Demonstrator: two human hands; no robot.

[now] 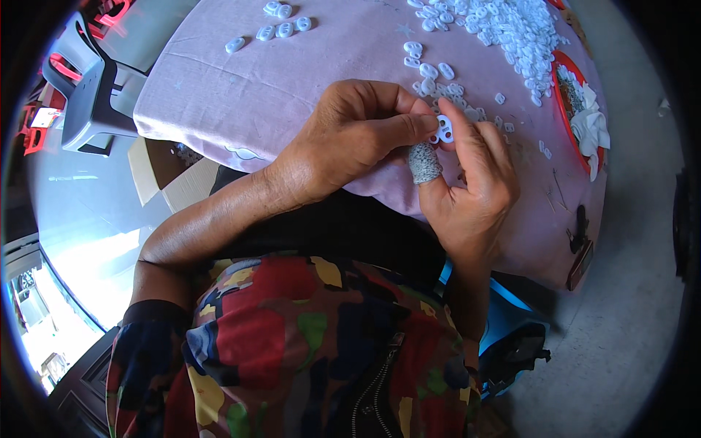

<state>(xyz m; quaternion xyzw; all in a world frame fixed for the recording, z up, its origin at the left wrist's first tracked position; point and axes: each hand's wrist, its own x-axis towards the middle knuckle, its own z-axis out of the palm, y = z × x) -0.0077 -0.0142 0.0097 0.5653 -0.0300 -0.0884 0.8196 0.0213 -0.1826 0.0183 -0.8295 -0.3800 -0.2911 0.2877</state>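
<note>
Between my two hands, above the table's near side, is a small white plastic piece with holes [445,130]. My left hand [358,135] pinches its left side between thumb and bent fingers. My right hand [478,168] is closed about the other side, with the index fingertip at its upper edge. A speckled grey-white wrap [425,162] covers my right thumb. Just beyond the fingers lies a loose cluster of similar white pieces [454,90], partly hidden by my hands.
A large heap of white pieces [504,29] covers the table's far right. Smaller groups [285,29] lie far left. A red tray [566,109] holds crumpled white material at the right edge. Dark keys [579,228] lie nearer. A cardboard box [150,168] stands below left, beside a grey chair [87,95].
</note>
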